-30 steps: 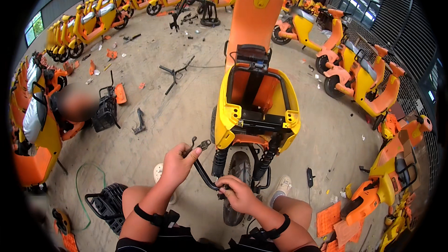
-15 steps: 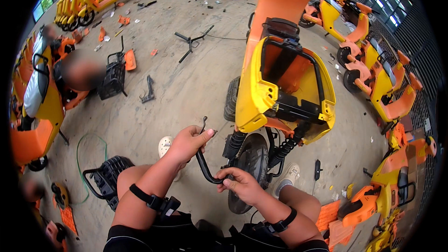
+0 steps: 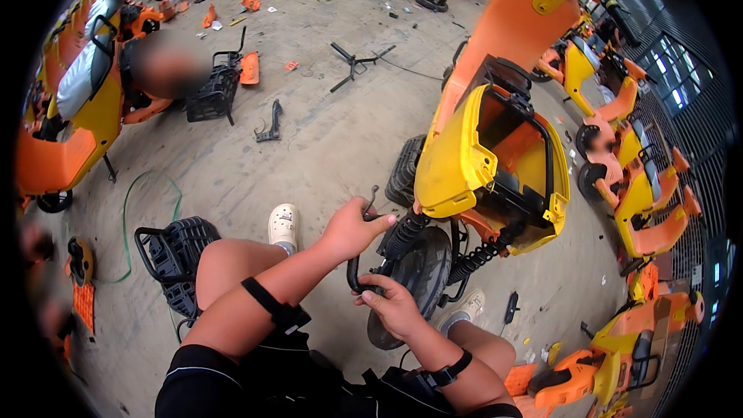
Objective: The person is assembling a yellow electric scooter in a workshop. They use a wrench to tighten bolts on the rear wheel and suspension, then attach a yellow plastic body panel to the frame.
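Observation:
My left hand (image 3: 356,230) is closed around the upper part of a bent black metal tube (image 3: 353,272). A thin hooked end of the tube sticks up above that hand. The fingers of my right hand (image 3: 392,308) grip its lower bend. Just beyond my hands stands a yellow and orange scooter (image 3: 457,162) with its rear body open at the top. Its black rear wheel (image 3: 436,267) is between my feet, right beside the tube, and a coil-spring shock absorber (image 3: 485,255) shows on the right. Whether the tube touches the wheel, I cannot tell.
A black plastic rack (image 3: 182,251) lies left of my knee. On the concrete floor are a three-armed black frame (image 3: 354,66), a black bracket (image 3: 270,124) and a small black tool (image 3: 511,307). Scooters (image 3: 70,135) line both sides; blurred people are at left.
My view has turned, shifting the surroundings in the picture. Both hands still hold the bent tube, and my left hand now appears closer to the scooter's rear shock absorber.

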